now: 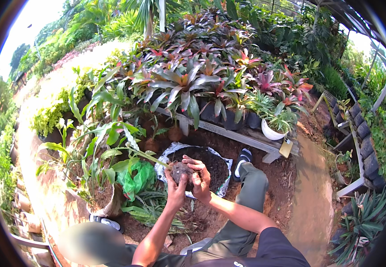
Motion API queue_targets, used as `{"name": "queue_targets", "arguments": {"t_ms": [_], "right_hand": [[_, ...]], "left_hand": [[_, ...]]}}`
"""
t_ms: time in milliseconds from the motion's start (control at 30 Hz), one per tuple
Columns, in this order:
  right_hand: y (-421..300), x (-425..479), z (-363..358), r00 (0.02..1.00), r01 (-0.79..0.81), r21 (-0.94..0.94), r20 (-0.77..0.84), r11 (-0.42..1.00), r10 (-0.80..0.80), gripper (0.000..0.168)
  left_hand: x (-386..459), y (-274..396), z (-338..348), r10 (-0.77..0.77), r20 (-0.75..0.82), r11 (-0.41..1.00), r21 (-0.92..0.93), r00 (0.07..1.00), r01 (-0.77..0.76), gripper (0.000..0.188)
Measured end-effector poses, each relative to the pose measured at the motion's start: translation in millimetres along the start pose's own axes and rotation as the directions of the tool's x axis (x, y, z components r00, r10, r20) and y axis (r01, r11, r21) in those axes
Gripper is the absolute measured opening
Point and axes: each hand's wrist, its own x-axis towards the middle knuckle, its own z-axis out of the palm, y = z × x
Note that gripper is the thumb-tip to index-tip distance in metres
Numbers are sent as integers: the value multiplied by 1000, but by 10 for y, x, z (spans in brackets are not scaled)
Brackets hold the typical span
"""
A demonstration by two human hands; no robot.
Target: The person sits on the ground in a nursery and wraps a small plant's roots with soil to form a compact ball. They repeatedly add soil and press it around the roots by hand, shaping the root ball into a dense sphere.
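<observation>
A compact brown root ball (pixel 180 172) sits between my two hands, above a white-rimmed sack or bag of dark soil (pixel 213 167). My left hand (pixel 177 191) grips it from the near left side, thumb up along it. My right hand (pixel 199 178) cups its right side, with fingers curled over the top. Long green stems (pixel 149 157) run from the root ball up to the left, where their leaves mix with those of a large leafy potted plant (pixel 96 180). The underside of the root ball is hidden by my hands.
Left of the soil lies a crumpled green plastic bag (pixel 137 178), with cut fronds (pixel 146 213) below it. Behind stands a wooden bench (pixel 226 131) crowded with bromeliads (pixel 183 83). A phone (pixel 286 147) rests at its right end beside a white pot (pixel 273 130).
</observation>
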Motion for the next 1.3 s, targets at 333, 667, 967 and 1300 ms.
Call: {"name": "queue_targets", "arguments": {"t_ms": [333,667,967,1300], "right_hand": [[-120,78,-1,997,-70,-77,-17,995,69,64],[-10,30,7,998,62,-4,0,998,-62,57],[-65,103,-27,990,135,-146,45,980,-130,67],[-36,-13,43,982,85,-147,179,985,-58,62]], "left_hand": [[46,-104,-120,73,67,990,117,995,-81,49],[-42,58,40,-21,-27,973,-231,999,15,46],[-44,171,113,-4,-40,970,-245,999,-6,49],[-42,24,108,160,-278,986,5,947,-165,55]]}}
